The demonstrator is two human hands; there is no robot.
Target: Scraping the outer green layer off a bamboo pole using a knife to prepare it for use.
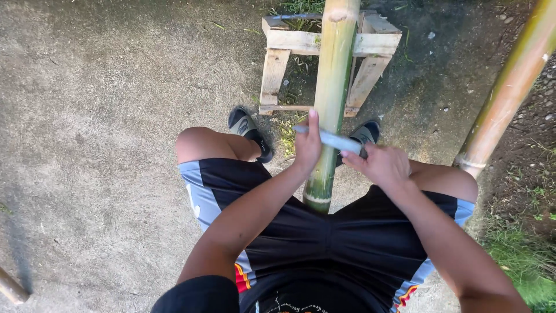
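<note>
Blade [333, 139] across bamboo [330, 87] (seemingly between hands)

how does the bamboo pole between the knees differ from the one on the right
The pole between the knees is greener, rests on a wooden stand, and both hands press a grey blade across it. The right pole is yellower, leans diagonally, and is untouched. Both are bare bamboo.

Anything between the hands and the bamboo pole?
Nothing visible. The left hand and right hand hold a grey blade flat across the bamboo pole, touching it directly.
</note>
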